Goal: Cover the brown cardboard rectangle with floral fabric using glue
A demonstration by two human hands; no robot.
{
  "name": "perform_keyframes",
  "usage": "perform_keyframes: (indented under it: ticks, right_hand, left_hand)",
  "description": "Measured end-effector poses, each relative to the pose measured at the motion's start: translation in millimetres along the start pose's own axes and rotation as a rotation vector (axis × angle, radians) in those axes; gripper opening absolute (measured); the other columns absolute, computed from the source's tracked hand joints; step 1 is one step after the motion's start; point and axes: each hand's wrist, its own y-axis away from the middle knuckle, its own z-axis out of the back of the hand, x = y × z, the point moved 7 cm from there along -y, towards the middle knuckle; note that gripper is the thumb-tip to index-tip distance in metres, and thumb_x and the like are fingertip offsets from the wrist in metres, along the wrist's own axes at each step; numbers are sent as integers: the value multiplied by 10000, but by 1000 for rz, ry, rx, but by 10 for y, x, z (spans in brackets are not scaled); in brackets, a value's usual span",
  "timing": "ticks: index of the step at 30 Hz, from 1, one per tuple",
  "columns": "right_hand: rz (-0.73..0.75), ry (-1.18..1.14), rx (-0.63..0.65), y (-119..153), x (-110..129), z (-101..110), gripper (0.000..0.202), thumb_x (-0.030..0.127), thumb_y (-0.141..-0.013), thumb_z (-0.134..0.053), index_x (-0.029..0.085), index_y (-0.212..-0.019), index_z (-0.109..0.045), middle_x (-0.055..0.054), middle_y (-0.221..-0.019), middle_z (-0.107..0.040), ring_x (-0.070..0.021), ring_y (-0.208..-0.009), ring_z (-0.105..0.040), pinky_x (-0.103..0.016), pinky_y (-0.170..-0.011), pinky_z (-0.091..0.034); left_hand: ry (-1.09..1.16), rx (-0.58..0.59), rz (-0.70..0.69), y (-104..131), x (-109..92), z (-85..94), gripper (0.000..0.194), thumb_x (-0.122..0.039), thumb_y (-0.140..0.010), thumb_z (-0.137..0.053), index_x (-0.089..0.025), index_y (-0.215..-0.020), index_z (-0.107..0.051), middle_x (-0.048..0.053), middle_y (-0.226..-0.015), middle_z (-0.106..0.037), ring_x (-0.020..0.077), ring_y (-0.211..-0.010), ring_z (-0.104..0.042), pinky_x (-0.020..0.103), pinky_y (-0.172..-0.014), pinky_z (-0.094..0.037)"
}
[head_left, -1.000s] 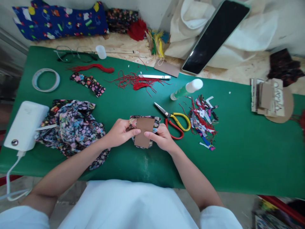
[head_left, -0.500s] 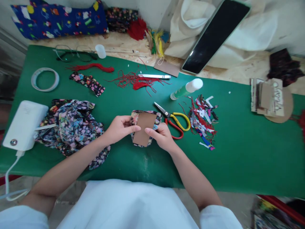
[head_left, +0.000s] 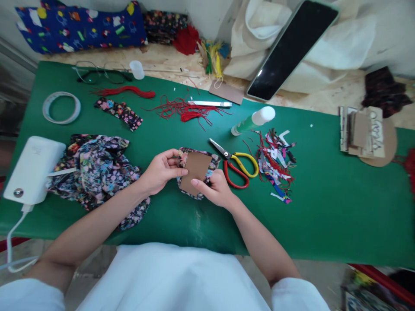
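Observation:
A brown cardboard piece (head_left: 196, 166) with floral fabric (head_left: 185, 154) folded round its edges is held over the green table. My left hand (head_left: 161, 171) pinches its left side, thumb on the cardboard. On the right side my right hand (head_left: 218, 188) grips it, with the thumb lying across the lower part of the cardboard. Scissors (head_left: 231, 160) with one yellow and one red handle lie just right of the piece, blades partly apart. Beyond them a glue stick (head_left: 253, 121) with a white cap rests near a heap of thread and fabric scraps (head_left: 277, 157).
Crumpled floral fabric (head_left: 103, 168) and a white power bank (head_left: 35, 169) with a cable are at left. Tape roll (head_left: 61, 108), red threads (head_left: 181, 109) and glasses (head_left: 103, 74) lie farther back. A phone (head_left: 293, 49) leans at the back; cardboard pieces (head_left: 363, 131) sit at right.
My right hand has shifted slightly down and left along the piece, its thumb lower on the cardboard. My left thumb has drawn back a little to the left.

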Motion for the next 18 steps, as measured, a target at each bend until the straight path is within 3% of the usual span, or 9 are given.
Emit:
perform_keyframes:
  ticks: [5,9,12,15,18]
  right_hand:
    - [115,120,-76,-3,38,22,368,370,-963,-523,176,-679,-654,-4,-585,-571,-107,-547,-501,-248,-566,-375]
    - [211,216,-185,40,47,102,266,359,-946,-561,195,-841,-742,-37,-674,-606,-140,-626,-516,-284,-628,-392]
    - [378,422,-265,115,156,169,209,261,-950,-570,217,-1040,-753,-26,-690,-597,-132,-618,-474,-283,-606,-363]
    - [594,706,-390,218,344,206,327,119,-935,-568,204,-1229,-683,-5,-652,-579,-120,-595,-420,-278,-580,-320]
    - [691,856,-449,268,460,202,430,94,-902,-610,191,-1321,-625,11,-602,-560,-123,-576,-367,-288,-556,-284]
  left_hand:
    - [-22,-56,-53,-3,-51,47,556,-178,-413,-951,-166,-797,-550,-59,-705,-641,72,-628,-604,168,-594,-499]
    - [-66,-5,-150,12,-116,37,472,-208,-505,-911,-160,-860,-604,-24,-768,-655,97,-716,-631,190,-678,-520]
    - [-25,17,-197,42,-146,33,344,-270,-633,-827,-158,-884,-622,13,-861,-677,129,-864,-658,209,-790,-522]
    - [-22,19,-153,64,-118,39,285,-363,-721,-766,-165,-859,-616,-17,-794,-635,93,-753,-613,175,-683,-497]
    - [-118,182,-5,91,-15,-74,341,-435,-725,-779,-163,-858,-623,-26,-759,-632,96,-690,-595,197,-655,-499]
